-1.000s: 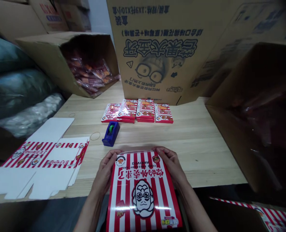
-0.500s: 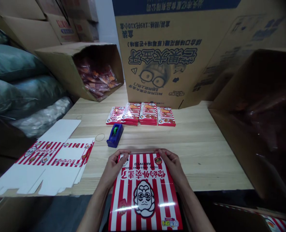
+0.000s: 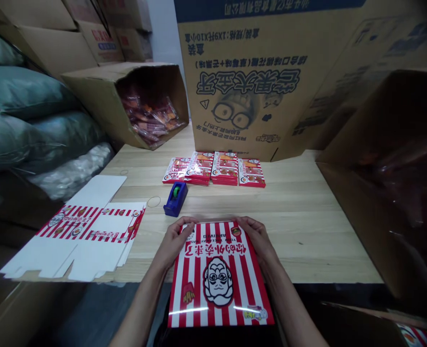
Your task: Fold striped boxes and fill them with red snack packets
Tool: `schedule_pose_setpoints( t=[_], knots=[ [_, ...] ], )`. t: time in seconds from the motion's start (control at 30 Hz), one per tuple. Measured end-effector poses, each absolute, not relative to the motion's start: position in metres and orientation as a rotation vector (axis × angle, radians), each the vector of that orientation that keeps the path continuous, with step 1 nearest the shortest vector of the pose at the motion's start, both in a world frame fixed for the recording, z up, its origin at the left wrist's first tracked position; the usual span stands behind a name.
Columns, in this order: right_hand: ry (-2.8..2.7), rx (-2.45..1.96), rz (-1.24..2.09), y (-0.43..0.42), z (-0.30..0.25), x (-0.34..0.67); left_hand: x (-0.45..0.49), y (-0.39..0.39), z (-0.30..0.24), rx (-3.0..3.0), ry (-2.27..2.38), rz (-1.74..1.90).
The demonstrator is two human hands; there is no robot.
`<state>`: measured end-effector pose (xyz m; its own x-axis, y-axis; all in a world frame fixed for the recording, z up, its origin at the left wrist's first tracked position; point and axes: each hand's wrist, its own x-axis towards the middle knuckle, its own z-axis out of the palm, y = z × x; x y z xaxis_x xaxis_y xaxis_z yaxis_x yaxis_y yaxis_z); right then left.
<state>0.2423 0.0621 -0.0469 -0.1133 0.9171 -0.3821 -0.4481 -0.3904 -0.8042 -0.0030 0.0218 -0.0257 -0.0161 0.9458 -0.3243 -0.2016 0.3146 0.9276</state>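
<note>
A red-and-white striped cardboard box (image 3: 218, 282) with a cartoon face printed on it lies at the table's front edge, its near end reaching past the edge toward my body. My left hand (image 3: 175, 241) grips its far left corner, thumb on top. My right hand (image 3: 258, 241) grips the far right corner the same way. The fingertips of both hands are partly hidden behind the far edge. Beyond the box stands a blue tape dispenser (image 3: 176, 199) with a green core.
Stacks of small striped packs (image 3: 225, 167) line the back of the table. Flat unfolded cartons (image 3: 86, 231) lie at left. An open carton (image 3: 151, 111) of wrapped items sits back left. A large carton (image 3: 242, 86) rises behind, and another open carton (image 3: 372, 183) stands at right.
The near end of the striped box has risen slightly in view, with both hands still gripping its far corners. The whole scene has shifted a little to the right.
</note>
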Motion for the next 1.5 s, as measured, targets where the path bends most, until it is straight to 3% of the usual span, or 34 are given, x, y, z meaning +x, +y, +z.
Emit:
schedule_pose_setpoints(
  t=[0.5,0.93,1.27,1.5],
  knots=[
    [-0.757,-1.202,1.635,0.064,-0.058,0.241,-0.015,0.043,-0.043,0.834,1.28,1.191],
    [-1.894,-1.34,0.664,0.066,-0.035,0.217,-0.008,0.061,-0.045,0.909,1.265,1.275],
    [-2.085,-1.328,0.487,0.061,-0.039,0.214,-0.013,0.042,-0.054,0.84,1.251,1.333],
    [-2.058,-1.393,0.43,0.073,-0.04,0.209,-0.013,0.069,-0.063,0.894,1.296,1.346]
  ],
)
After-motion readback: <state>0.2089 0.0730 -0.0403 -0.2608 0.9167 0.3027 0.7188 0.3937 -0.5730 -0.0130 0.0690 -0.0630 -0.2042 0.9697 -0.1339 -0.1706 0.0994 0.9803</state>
